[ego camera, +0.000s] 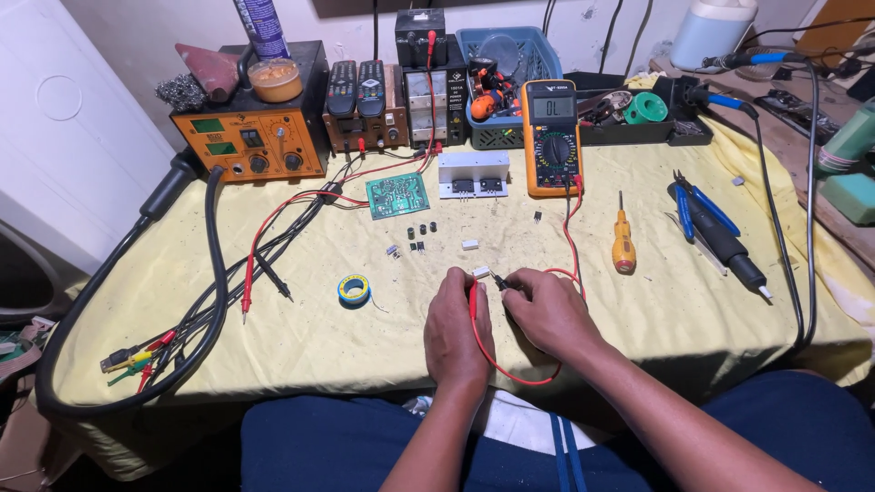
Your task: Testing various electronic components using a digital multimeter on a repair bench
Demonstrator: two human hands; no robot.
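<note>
Now both hands sit on the yellow-covered counter (301, 342), straight below the multimeter (552, 137). Left hand (458, 328) fingers pinch the red probe (473, 299), tip at a small white component (480, 271). Right hand (549, 314) fingers pinch the black probe (500, 282), tip just beside the same component. Red lead (571, 241) runs up to the multimeter. Green circuit board (398, 195) lies left of the multimeter, orange screwdriver (622, 246) lower right of it, solder roll (354, 290) well lower left.

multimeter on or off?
On. The orange multimeter has its display lit with dark characters showing, and its red lead runs down to the left hand and right hand.
</note>
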